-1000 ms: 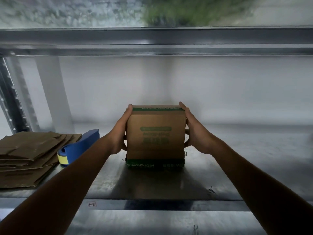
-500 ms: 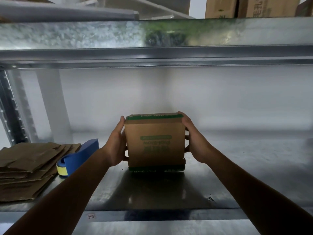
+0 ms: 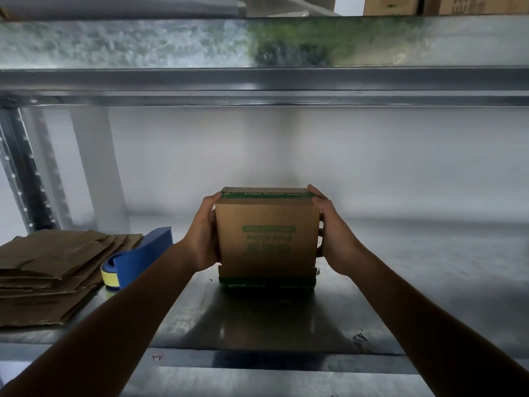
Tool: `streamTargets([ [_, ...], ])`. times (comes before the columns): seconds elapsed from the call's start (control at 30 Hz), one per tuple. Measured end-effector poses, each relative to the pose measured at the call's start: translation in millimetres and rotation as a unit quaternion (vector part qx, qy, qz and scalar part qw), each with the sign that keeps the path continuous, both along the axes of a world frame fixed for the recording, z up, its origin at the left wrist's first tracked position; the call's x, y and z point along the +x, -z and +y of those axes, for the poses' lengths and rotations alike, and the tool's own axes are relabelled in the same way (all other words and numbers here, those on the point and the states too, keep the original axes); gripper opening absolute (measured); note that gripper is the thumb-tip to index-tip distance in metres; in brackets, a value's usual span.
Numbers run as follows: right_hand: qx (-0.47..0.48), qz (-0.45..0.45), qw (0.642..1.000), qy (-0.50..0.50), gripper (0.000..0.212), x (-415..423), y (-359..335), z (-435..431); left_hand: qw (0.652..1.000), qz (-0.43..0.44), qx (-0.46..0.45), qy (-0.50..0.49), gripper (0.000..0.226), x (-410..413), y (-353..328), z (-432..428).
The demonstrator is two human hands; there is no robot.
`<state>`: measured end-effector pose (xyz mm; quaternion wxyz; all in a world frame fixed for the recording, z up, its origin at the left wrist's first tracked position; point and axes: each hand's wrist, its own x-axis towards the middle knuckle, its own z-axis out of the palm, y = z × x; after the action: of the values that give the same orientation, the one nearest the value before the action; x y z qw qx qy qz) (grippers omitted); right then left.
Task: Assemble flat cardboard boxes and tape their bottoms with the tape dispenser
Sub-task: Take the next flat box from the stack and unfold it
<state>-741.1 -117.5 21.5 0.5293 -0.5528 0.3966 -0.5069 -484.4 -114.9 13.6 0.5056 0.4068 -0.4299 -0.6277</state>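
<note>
We have a single wide-angle view from the person's head, facing forward into a metal shelf (image 3: 257,333), close in, with the cardboard box (image 3: 267,239) centred and the upper beam (image 3: 257,81) overhead

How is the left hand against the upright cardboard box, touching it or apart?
Touching. The head view shows the left hand pressed against the left side of the cardboard box.

Both forearms showing bare and in shadow, skin uncovered right through to the left hand (image 3: 204,234) and right hand (image 3: 335,239).
</note>
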Motion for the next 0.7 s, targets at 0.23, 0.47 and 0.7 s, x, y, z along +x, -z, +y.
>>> streamTargets([
  [0.23, 0.023, 0.012, 1.000, 0.003, 0.024, 0, 2, 3, 0.999, -0.006, 0.054, -0.004, 0.084, 7, 1, -2],
  [0.47, 0.036, 0.010, 0.999, -0.003, 0.026, 3, 29, 12, 0.997, 0.003, 0.072, -0.006, 0.083, 13, 29, 3],
  [0.7, -0.088, 0.063, 0.994, 0.008, 0.034, 2, 44, 8, 0.990, -0.088, -0.012, -0.108, 0.042, 6, 24, 6],
])
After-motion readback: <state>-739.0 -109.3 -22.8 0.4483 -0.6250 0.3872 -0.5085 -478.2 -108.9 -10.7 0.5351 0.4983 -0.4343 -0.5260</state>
